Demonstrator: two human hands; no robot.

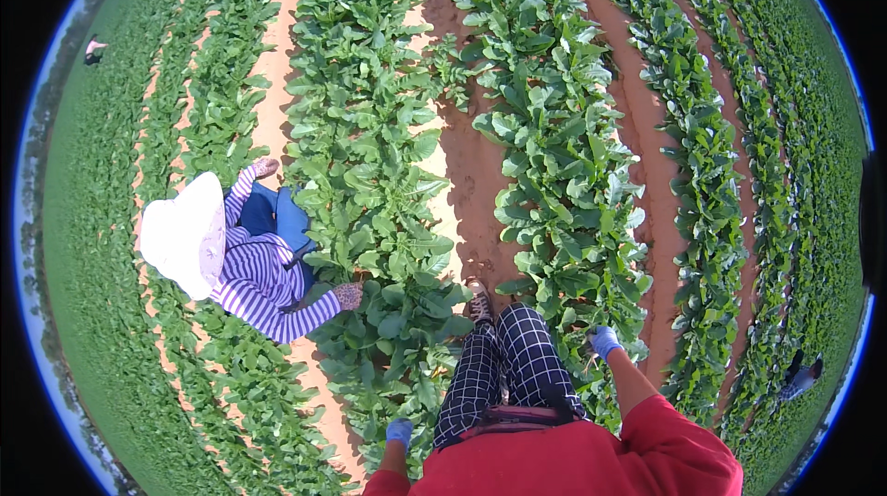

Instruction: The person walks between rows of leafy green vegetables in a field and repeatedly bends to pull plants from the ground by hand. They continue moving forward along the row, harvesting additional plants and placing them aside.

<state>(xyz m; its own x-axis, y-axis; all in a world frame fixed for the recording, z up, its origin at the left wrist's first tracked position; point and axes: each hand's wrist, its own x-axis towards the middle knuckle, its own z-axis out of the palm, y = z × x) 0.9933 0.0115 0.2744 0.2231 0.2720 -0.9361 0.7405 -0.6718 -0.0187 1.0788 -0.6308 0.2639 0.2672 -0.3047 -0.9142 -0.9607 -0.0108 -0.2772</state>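
My right hand (605, 342), in a light blue glove, reaches into the leafy crop row (568, 219) on my right. Its fingers are partly lost among leaves and pale thin stems, so whether it grips any of them is unclear. My left hand (399, 431), gloved the same way, hangs low over the leafy crop row (416, 316) on my left. Its fingers are too small and blurred to read. Broad green leaves crowd around both hands.
A person (256, 267) in a white hat and striped top crouches beyond the left row, one patterned glove (348, 296) at its leaves. A reddish soil furrow (478, 177) runs ahead of my shoe (479, 302). Distant people (800, 378) are among other rows.
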